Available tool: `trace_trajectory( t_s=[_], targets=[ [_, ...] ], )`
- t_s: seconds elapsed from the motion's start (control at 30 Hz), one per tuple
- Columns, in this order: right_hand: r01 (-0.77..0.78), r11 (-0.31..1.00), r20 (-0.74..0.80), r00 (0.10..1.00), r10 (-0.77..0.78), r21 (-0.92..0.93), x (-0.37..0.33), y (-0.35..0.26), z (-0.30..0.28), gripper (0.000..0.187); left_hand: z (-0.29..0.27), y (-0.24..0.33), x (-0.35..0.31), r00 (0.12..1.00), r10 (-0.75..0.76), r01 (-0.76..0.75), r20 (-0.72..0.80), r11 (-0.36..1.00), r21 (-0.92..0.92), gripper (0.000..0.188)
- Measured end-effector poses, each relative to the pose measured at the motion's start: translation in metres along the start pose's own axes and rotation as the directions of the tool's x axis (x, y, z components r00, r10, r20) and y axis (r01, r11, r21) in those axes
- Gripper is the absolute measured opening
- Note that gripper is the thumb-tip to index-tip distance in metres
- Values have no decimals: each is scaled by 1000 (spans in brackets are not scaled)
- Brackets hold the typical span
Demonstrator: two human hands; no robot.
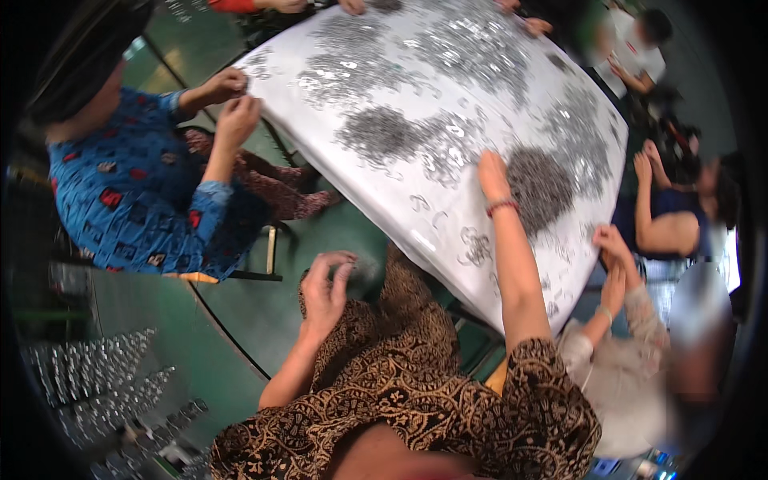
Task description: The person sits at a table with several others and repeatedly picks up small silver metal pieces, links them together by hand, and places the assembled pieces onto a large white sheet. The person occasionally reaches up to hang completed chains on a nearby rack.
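Note:
My right hand (493,178), with a red bracelet at the wrist, reaches over the white-covered table (376,196). It is at the left edge of a dense dark-grey heap of tiny metal pieces (542,192). Its fingers are drawn together; whatever they hold is too small to make out. Left of it lie loose, shiny curved metal pieces (450,148). Off the table, above my lap, my left hand (326,290) is raised with fingers bent and thumb and forefinger close together. A small blurred thing shows at its fingertips, its kind unclear.
Another dark heap (380,132) and wide spreads of shiny metal pieces (472,52) cover much of the table. A person in a blue patterned top (136,192) sits at left, one in a pale top (620,368) at right. Rows of metal parts (100,364) stand at lower left.

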State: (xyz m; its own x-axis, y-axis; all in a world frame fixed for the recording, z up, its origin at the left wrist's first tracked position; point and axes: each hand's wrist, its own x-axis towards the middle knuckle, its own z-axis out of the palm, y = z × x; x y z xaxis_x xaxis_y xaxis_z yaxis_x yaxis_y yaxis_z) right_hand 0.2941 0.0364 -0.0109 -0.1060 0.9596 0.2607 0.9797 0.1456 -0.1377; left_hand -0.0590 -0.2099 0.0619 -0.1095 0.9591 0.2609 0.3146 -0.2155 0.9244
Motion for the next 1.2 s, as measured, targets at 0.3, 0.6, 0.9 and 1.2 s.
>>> trace_trajectory(
  t_s=[0.3, 0.6, 0.9, 1.2],
  targets=[
    [-252, 925, -35, 961, 273, 285, 19, 2, -3, 28, -1, -5, -14, 990, -29, 18, -135, 996, -85, 3],
    [-76, 994, 128, 990, 65, 79, 14, 21, 62, 23, -1, -5, -13, 984, 27, -36, -174, 998, -52, 3],
    [-96, 984, -83, 991, 109, 150, 25, -12, -16, 36, 5, -14, -5, 995, 27, -34, -92, 997, -72, 3],
    [-178, 950, -46, 979, 196, 256, 40, -12, -21, 18, 17, -5, -2, 992, 55, -69, -113, 989, -129, 4]
  ],
)
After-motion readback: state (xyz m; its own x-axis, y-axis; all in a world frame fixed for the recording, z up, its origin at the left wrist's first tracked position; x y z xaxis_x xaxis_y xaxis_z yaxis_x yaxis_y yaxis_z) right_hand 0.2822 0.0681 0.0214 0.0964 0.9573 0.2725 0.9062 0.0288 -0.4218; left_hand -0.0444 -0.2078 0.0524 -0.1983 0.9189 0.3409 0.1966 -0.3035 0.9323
